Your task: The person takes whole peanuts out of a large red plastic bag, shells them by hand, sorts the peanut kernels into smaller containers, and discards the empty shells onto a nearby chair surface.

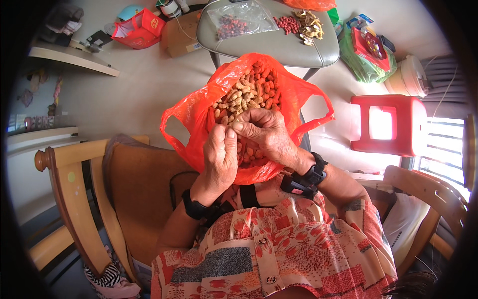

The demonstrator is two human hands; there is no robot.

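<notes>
An orange-red plastic bag (pixel 194 107) stands open before me, filled with unshelled peanuts (pixel 245 93). Over the near part of the heap, my left hand (pixel 219 155) and my right hand (pixel 269 135) meet fingertip to fingertip. Both are closed in a pinch on a peanut, mostly hidden by the thumbs and fingers. Beyond the bag, a grey padded seat (pixel 264 49) bears a clear plastic bag (pixel 249 12) with red-skinned kernels inside. Beside it lie a small pile of loose red kernels (pixel 287 24) and a heap of empty shells (pixel 310 28).
Wooden chairs stand at left (pixel 74 199) and right (pixel 418 192). A red plastic stool (pixel 411 124) lies on its side at right, near a white bucket (pixel 411 74) and a green bag (pixel 366 70). A red bag (pixel 142 30) and cardboard box (pixel 180 37) are at far left.
</notes>
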